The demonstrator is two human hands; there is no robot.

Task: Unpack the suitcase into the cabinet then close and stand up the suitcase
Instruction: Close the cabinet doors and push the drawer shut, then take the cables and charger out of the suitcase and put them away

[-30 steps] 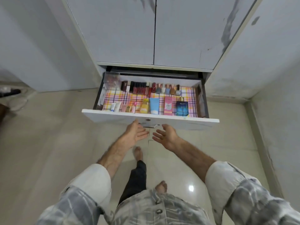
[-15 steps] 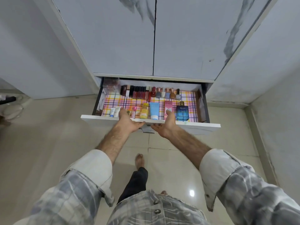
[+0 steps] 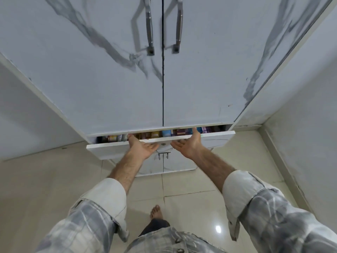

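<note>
The white marble-patterned cabinet fills the view, its two tall doors shut. Below them the drawer stands out only a narrow gap. Through that gap I see the tops of several small bottles and boxes. My left hand and my right hand press side by side on the middle of the drawer front. Their thumbs lie over its top edge and the fingers are spread. Neither hand holds anything. The suitcase is out of view.
Two metal handles run down the tall doors. Lower cabinet doors sit under the drawer. A white wall stands close on the right. My bare foot rests on the glossy tiled floor.
The drawer went from wide open to nearly shut as both hands reached its front edge and pushed it in. My view tilted up towards the tall doors.
</note>
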